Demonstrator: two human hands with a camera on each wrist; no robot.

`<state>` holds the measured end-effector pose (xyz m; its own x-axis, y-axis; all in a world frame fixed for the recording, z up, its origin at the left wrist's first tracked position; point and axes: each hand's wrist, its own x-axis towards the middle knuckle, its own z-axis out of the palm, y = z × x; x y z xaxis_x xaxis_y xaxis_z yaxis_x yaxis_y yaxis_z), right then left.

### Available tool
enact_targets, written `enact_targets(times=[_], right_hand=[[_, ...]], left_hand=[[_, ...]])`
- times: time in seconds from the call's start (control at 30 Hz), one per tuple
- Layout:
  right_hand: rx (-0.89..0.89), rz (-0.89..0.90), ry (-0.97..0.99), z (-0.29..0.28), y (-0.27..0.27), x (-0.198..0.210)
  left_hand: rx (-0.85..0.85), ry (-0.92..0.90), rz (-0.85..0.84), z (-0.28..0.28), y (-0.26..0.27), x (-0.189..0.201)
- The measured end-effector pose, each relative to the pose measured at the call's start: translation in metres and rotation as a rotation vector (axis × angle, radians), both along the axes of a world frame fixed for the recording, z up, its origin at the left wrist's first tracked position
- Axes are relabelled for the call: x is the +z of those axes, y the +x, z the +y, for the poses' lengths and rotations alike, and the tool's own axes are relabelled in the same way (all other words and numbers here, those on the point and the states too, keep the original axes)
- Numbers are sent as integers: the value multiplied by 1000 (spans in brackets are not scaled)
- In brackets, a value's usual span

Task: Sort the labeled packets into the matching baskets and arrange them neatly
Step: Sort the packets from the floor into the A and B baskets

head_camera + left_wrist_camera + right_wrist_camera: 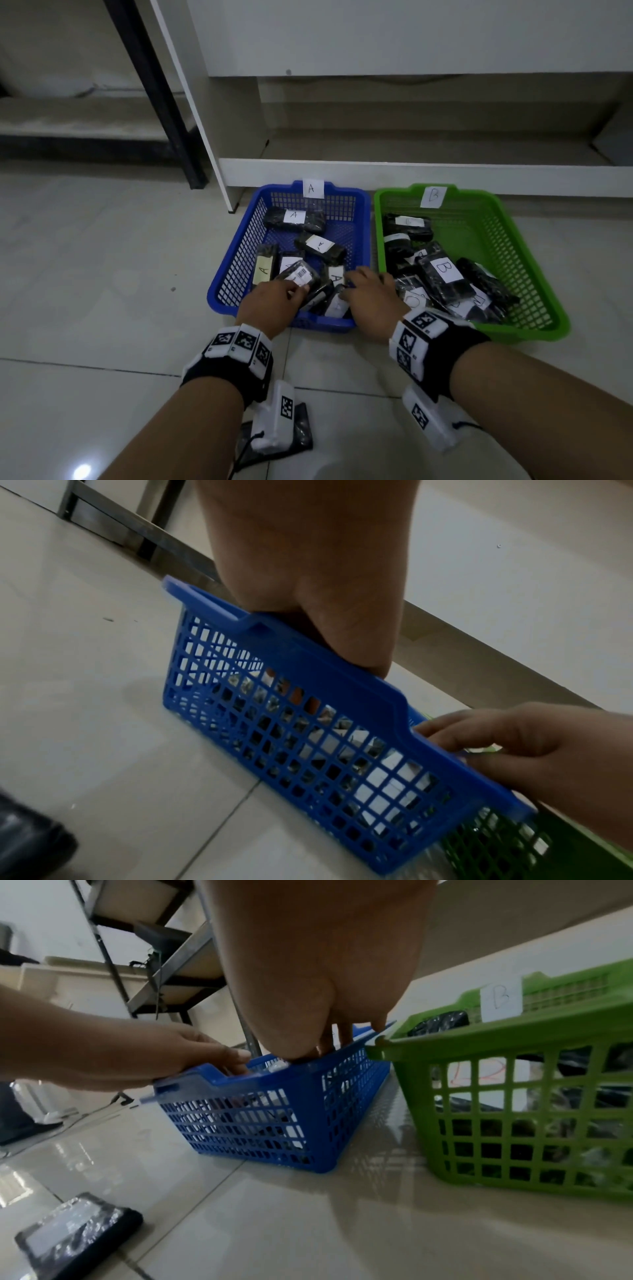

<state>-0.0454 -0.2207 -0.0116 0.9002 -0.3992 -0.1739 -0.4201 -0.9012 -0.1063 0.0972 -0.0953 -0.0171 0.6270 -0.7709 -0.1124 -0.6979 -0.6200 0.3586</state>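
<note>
The blue basket [236,260] tagged A holds several dark packets with white A labels. Beside it on the right, the green basket [534,274] tagged B holds several B packets [445,277]. My left hand [298,291] reaches over the blue basket's near rim and pinches a packet with a barcode label [301,273]. My right hand [349,287] is at the blue basket's near right corner. Its fingers curl down onto packets standing on edge [337,303], and its grip is hidden. The wrist views show both hands, the left hand [342,642] and the right hand [325,1047], dipping behind the blue rim.
One dark packet [75,1229] lies on the tiled floor near me, below my left wrist. A white cabinet base [411,171] runs just behind the baskets. A black frame leg [191,171] stands to the back left. The baskets nearly touch each other.
</note>
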Motion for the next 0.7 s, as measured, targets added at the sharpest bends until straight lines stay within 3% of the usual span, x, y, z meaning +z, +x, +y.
enact_targets(times=[0.13,0.23,0.33,0.53,0.7], right_hand=[[15,-134,26,-1,-31,17],[48,-173,-16,-3,-75,32],[34,-131,-34,-9,-132,40],[-181,-14,78,-20,-288,23],[-327,461,181,-20,-387,-7]], left_hand=[[-77,-228,-221,2,-21,4],[-211,-402,-199,-6,-54,7],[-360,-445,-114,-19,-101,7],[-755,-275,56,-29,-211,-13],[-1032,78,279,-26,-290,-29]])
